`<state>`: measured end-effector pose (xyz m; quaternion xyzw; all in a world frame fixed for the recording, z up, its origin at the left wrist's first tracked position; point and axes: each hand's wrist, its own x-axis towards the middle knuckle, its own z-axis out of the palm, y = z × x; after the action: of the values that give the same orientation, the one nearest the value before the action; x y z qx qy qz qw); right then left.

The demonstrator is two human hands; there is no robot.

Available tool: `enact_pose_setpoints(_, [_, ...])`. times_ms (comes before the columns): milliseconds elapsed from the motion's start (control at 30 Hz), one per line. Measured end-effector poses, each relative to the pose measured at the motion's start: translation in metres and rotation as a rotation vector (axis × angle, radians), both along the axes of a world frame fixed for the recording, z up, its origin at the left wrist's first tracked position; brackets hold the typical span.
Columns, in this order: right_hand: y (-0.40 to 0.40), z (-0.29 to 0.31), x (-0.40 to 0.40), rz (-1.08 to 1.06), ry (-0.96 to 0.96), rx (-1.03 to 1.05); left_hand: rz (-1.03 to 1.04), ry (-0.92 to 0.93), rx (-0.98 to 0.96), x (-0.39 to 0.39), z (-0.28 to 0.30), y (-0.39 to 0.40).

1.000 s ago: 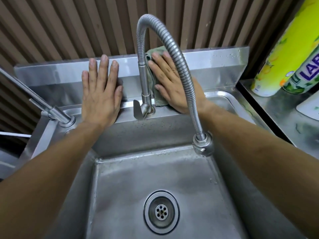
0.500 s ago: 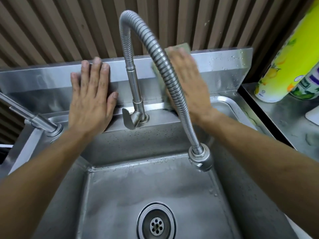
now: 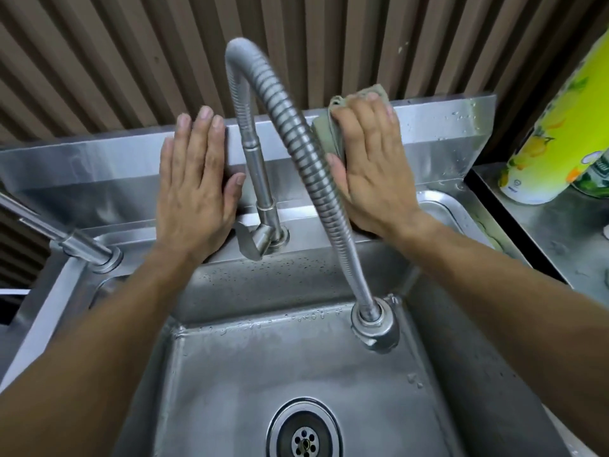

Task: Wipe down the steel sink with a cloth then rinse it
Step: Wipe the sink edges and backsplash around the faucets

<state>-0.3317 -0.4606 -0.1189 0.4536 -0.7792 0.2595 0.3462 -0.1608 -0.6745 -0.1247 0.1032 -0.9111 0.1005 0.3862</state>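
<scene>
The steel sink [image 3: 230, 364] fills the lower view, with a round drain [image 3: 304, 438] at the bottom centre. A flexible ribbed tap [image 3: 306, 153] arches from the back ledge down to its spray head [image 3: 375, 328]. My right hand [image 3: 372, 166] presses a grey-green cloth [image 3: 333, 130] flat against the steel backsplash [image 3: 445, 127], right of the tap. My left hand [image 3: 197, 183] lies flat and empty on the backsplash, left of the tap stem, fingers together.
A second tap [image 3: 82, 249] sticks out over the left rim. A yellow-green bottle [image 3: 557, 133] and a green-labelled container [image 3: 596, 179] stand on the steel counter [image 3: 566, 239] to the right. Ribbed brown wall panels rise behind.
My right hand has slid the cloth along the backsplash from beside the tap stem out to the right. My left hand has stayed pressed flat on the backsplash.
</scene>
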Motion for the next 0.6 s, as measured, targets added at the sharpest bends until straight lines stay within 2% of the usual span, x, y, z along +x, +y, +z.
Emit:
enact_pose_setpoints(33, [-0.001, 0.001, 0.005, -0.003, 0.010, -0.006, 0.010, 0.040, 0.039, 0.003, 0.000, 0.001])
enact_pose_setpoints(133, [-0.036, 0.012, 0.030, 0.217, -0.017, -0.001, 0.066, 0.078, 0.131, 0.015, 0.001, -0.003])
enact_pose_setpoints(267, [-0.070, 0.029, 0.034, 0.310, 0.337, 0.315, 0.105, 0.022, 0.104, 0.034, 0.000, -0.019])
enact_pose_setpoints(367, [-0.041, 0.038, 0.006, 0.331, 0.463, 0.433, 0.190, 0.062, 0.172, 0.044, -0.002, -0.022])
enact_pose_setpoints(500, [-0.003, 0.039, -0.018, 0.271, 0.468, 0.485, 0.239, 0.099, 0.226, 0.045, -0.004, -0.018])
enact_pose_setpoints(600, [-0.040, 0.052, 0.001, 0.337, 0.459, 0.511, 0.231, 0.098, 0.230, 0.045, -0.005, -0.017])
